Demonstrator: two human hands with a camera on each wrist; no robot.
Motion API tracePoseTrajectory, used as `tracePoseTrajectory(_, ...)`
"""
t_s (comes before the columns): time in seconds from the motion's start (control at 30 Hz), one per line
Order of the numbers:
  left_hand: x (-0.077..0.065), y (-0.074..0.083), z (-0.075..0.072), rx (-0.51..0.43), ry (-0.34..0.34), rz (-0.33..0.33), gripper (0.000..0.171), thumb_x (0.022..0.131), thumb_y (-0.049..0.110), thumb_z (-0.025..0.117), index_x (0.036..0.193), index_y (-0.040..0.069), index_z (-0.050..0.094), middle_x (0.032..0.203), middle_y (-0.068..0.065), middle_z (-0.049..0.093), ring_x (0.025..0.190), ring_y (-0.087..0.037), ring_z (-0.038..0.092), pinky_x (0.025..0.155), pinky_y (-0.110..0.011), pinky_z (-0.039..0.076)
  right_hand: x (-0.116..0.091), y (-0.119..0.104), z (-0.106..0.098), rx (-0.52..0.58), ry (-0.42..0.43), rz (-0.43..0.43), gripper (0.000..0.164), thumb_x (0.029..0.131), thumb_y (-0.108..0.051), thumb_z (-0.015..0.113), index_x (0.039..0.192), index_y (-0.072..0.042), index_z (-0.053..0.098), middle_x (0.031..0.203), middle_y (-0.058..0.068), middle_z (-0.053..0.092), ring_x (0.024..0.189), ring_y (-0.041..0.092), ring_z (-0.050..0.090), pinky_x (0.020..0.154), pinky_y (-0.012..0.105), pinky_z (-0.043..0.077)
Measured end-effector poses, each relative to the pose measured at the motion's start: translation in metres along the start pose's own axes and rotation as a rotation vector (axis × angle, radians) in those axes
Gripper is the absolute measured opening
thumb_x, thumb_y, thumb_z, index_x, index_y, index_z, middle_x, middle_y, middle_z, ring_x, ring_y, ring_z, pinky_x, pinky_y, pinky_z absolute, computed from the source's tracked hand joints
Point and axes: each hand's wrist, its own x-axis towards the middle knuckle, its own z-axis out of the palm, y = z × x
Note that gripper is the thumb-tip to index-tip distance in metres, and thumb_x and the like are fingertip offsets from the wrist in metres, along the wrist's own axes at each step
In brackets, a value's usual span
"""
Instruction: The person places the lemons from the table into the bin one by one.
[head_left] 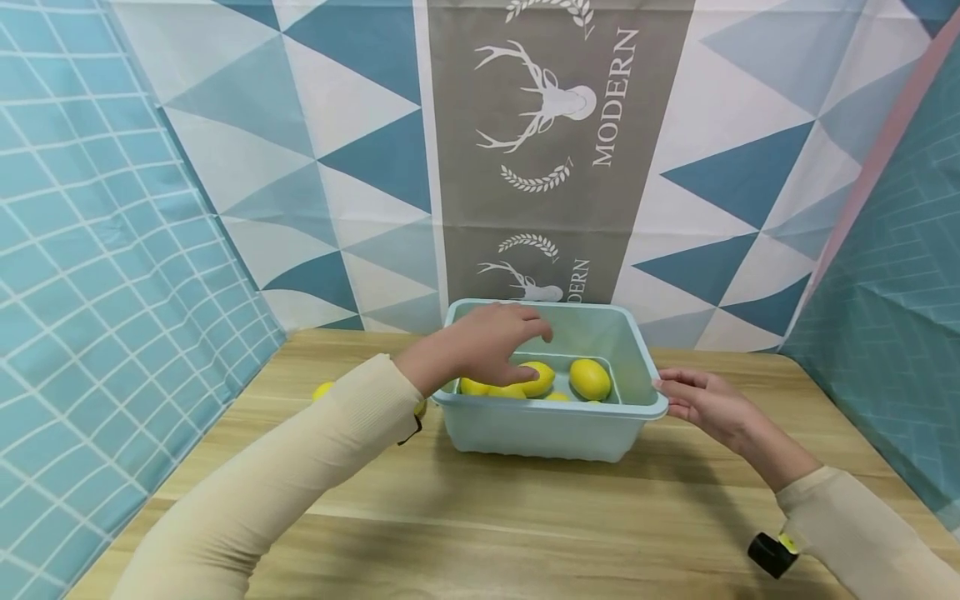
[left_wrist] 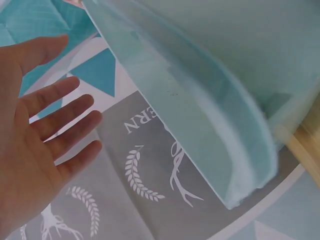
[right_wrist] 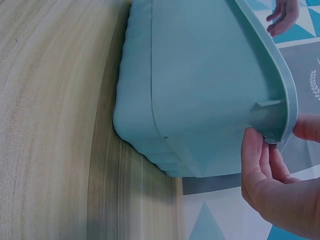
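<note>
A light blue plastic bin (head_left: 540, 433) stands on the table with several yellow lemons (head_left: 590, 380) lying inside. Over its left part hovers my left hand (head_left: 497, 342), empty, fingers spread and loosely bent. The left wrist view shows that hand (left_wrist: 42, 135) apart from the bin wall (left_wrist: 200, 105). At the bin's right front corner, my right hand (head_left: 708, 406) pinches the rim. In the right wrist view the thumb lies over the rim (right_wrist: 290, 95) and the fingers (right_wrist: 255, 155) curl under it from outside.
More yellow fruit (head_left: 322, 390) sits on the wooden table (head_left: 525, 525) left of the bin, partly hidden behind my left sleeve. Patterned cloth hangs behind the table (head_left: 367, 125) and along both sides. A small black device (head_left: 772, 556) is at my right sleeve.
</note>
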Motion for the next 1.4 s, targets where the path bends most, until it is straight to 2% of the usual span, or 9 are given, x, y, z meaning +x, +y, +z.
tracePoseTrajectory(0.1, -0.011, -0.002, 0.003, -0.020, 0.081, 0.025, 0.044, 0.088, 0.038, 0.066, 0.126, 0.017, 0.058, 0.128, 0.001, 0.060, 0.116, -0.018, 0.058, 0.101, -0.035, 0.047, 0.000, 0.000, 0.000, 0.005, -0.001, -0.005, 0.046, 0.098, -0.023, 0.054, 0.132, 0.006, 0.042, 0.105, -0.012, 0.059, 0.092, 0.001, 0.064, 0.082, 0.016, 0.055)
tracePoseTrajectory(0.3, -0.031, -0.006, 0.012, -0.026, 0.257, 0.126, 0.034, 0.088, 0.032, 0.065, 0.118, 0.016, 0.060, 0.121, 0.002, 0.062, 0.115, -0.017, 0.058, 0.102, -0.036, 0.046, -0.001, 0.000, 0.000, 0.016, -0.009, -0.011, 0.039, 0.098, -0.022, 0.054, 0.129, 0.002, 0.046, 0.104, -0.012, 0.060, 0.091, 0.001, 0.064, 0.082, 0.016, 0.055)
tracePoseTrajectory(0.5, -0.045, -0.005, 0.019, -0.003, 0.401, 0.129, 0.034, 0.087, 0.029, 0.066, 0.117, 0.014, 0.061, 0.117, 0.001, 0.063, 0.115, -0.018, 0.058, 0.101, -0.037, 0.047, -0.001, -0.001, 0.000, 0.001, -0.001, -0.003, 0.044, 0.098, -0.023, 0.054, 0.131, 0.004, 0.043, 0.104, -0.013, 0.059, 0.091, 0.001, 0.063, 0.082, 0.015, 0.054)
tracePoseTrajectory(0.67, -0.056, -0.004, 0.025, 0.063, 0.525, 0.100, 0.037, 0.084, 0.030, 0.069, 0.116, 0.012, 0.062, 0.116, -0.001, 0.064, 0.114, -0.020, 0.057, 0.097, -0.038, 0.047, 0.000, -0.001, 0.000, 0.001, 0.002, 0.002, 0.046, 0.098, -0.024, 0.054, 0.132, 0.005, 0.042, 0.104, -0.013, 0.059, 0.091, 0.001, 0.063, 0.082, 0.015, 0.054)
tracePoseTrajectory(0.8, -0.065, -0.004, 0.029, 0.128, 0.598, 0.049, 0.041, 0.083, 0.032, 0.070, 0.117, 0.010, 0.062, 0.118, -0.004, 0.064, 0.113, -0.022, 0.058, 0.098, -0.039, 0.046, 0.000, 0.000, -0.001, 0.005, 0.001, 0.004, 0.044, 0.098, -0.024, 0.054, 0.131, 0.003, 0.043, 0.103, -0.013, 0.059, 0.091, 0.000, 0.063, 0.082, 0.015, 0.054)
tracePoseTrajectory(1.1, -0.076, -0.009, 0.035, 0.134, 0.782, -0.045, 0.043, 0.080, 0.031, 0.070, 0.115, 0.007, 0.062, 0.122, -0.012, 0.064, 0.112, -0.030, 0.059, 0.099, -0.046, 0.046, 0.002, -0.002, -0.003, 0.009, 0.000, 0.002, 0.050, 0.098, -0.024, 0.054, 0.134, 0.007, 0.037, 0.104, -0.012, 0.058, 0.091, 0.000, 0.064, 0.082, 0.016, 0.055)
tracePoseTrajectory(1.2, -0.080, -0.013, 0.037, 0.121, 0.814, -0.072, 0.043, 0.080, 0.030, 0.070, 0.115, 0.007, 0.062, 0.123, -0.013, 0.063, 0.112, -0.031, 0.059, 0.099, -0.047, 0.047, 0.003, -0.001, -0.004, 0.015, 0.001, 0.003, 0.050, 0.098, -0.024, 0.054, 0.134, 0.006, 0.038, 0.104, -0.012, 0.058, 0.091, 0.000, 0.063, 0.082, 0.016, 0.055)
tracePoseTrajectory(1.4, -0.090, -0.025, 0.044, 0.084, 0.836, -0.144, 0.048, 0.079, 0.029, 0.071, 0.119, 0.004, 0.060, 0.124, -0.014, 0.062, 0.114, -0.033, 0.058, 0.098, -0.049, 0.047, 0.005, 0.000, -0.007, 0.010, 0.001, 0.010, 0.052, 0.098, -0.024, 0.055, 0.136, 0.007, 0.037, 0.105, -0.013, 0.057, 0.091, 0.000, 0.063, 0.082, 0.016, 0.055)
